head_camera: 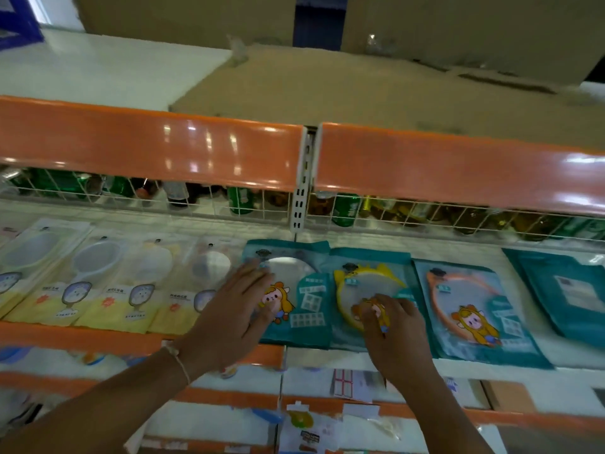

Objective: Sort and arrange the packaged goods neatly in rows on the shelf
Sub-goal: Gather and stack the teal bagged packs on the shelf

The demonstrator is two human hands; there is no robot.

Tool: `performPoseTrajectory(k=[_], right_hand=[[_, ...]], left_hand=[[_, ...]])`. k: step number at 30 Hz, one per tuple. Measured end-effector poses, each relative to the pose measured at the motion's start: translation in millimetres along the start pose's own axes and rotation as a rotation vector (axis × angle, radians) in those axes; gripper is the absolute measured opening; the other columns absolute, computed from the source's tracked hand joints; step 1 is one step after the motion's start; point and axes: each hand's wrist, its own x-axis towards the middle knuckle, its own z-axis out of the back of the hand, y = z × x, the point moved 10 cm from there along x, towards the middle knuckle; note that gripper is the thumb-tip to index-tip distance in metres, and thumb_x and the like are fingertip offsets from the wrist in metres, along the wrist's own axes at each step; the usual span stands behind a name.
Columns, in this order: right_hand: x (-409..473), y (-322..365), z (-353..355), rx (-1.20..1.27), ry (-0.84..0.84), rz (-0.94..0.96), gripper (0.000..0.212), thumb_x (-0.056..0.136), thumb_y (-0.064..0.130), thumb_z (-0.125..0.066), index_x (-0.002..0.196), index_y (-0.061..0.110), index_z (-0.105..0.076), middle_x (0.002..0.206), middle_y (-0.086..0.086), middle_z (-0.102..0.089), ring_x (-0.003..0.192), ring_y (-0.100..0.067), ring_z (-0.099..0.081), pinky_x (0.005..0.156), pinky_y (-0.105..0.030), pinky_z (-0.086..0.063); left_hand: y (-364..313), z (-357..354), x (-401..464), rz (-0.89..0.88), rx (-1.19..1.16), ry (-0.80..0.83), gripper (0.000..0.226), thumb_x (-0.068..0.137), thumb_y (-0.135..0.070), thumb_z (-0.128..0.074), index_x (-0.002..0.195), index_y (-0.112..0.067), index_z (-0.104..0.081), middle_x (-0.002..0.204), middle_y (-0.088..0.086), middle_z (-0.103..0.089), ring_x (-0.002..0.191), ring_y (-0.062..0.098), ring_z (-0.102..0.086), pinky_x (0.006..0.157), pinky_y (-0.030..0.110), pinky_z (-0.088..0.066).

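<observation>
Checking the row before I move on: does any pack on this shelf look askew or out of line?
Yes. The rightmost teal pack lies rotated and shows its back, unlike the front-up teal packs beside it. The orange-mirror pack also sits tilted.

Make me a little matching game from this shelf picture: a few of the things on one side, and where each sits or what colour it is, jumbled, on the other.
Things:
1. left hand
2. right hand
3. orange-framed mirror pack
4. green cans

Descriptions:
A. behind the white wire fence at the back
B. lying flat on the teal pack with the white-framed mirror
C. fingers bent on the teal pack with the yellow-framed mirror
D. untouched, to the right of both hands

Pairs: 1-B, 2-C, 3-D, 4-A
</observation>
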Motion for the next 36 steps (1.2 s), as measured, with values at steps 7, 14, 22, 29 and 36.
performPoseTrajectory(k=[7,14,22,29,36], right_hand=[[-23,-55,58,0.071,0.041,0.031,0.046,0.094,0.046,-0.051,0.131,0.018,-0.056,0.128,-0.006,-0.054,0.119,-0.023,-0.051,0.098,-0.034,-0.047],[-31,-121,119,0.102,0.044,0.048,0.043,0.092,0.050,-0.049,0.124,0.025,-0.061,0.124,-0.003,-0.058,0.116,-0.023,-0.053,0.094,-0.032,-0.048],[-37,-183,169,0.083,0.031,0.028,0.047,0.092,0.050,-0.052,0.131,0.024,-0.056,0.127,0.001,-0.054,0.117,-0.017,-0.052,0.090,-0.037,-0.055],[-26,-220,195,0.029,0.009,-0.072,0.048,0.094,0.053,-0.047,0.135,0.029,-0.051,0.131,0.009,-0.050,0.111,-0.011,-0.056,0.092,-0.030,-0.052],[-6,-265,217,0.007,-0.063,-0.222,0.044,0.093,0.050,-0.051,0.130,0.028,-0.056,0.130,0.009,-0.054,0.115,-0.008,-0.053,0.099,-0.028,-0.049]], left_hand=[[-113,-52,23,-0.081,0.036,0.041,0.068,0.100,-0.056,-0.022,0.142,-0.008,-0.045,0.150,0.001,-0.038,0.145,0.008,-0.014,0.118,0.024,-0.006],[-224,-105,48,-0.157,0.000,0.066,0.064,0.101,-0.051,-0.024,0.139,-0.006,-0.047,0.146,0.008,-0.044,0.143,0.016,-0.025,0.118,0.032,-0.019],[-295,-140,84,-0.188,-0.006,0.151,0.068,0.098,-0.058,-0.018,0.144,-0.013,-0.041,0.151,0.002,-0.038,0.144,0.006,-0.014,0.118,0.027,-0.011],[-328,-168,129,-0.365,-0.007,0.247,0.071,0.098,-0.059,-0.015,0.144,-0.011,-0.040,0.151,0.004,-0.038,0.144,0.009,-0.016,0.118,0.022,-0.002],[-364,-214,163,-0.390,-0.056,0.347,0.075,0.091,-0.060,-0.010,0.152,-0.018,-0.022,0.158,-0.003,-0.021,0.140,-0.002,0.000,0.103,0.006,0.020]])
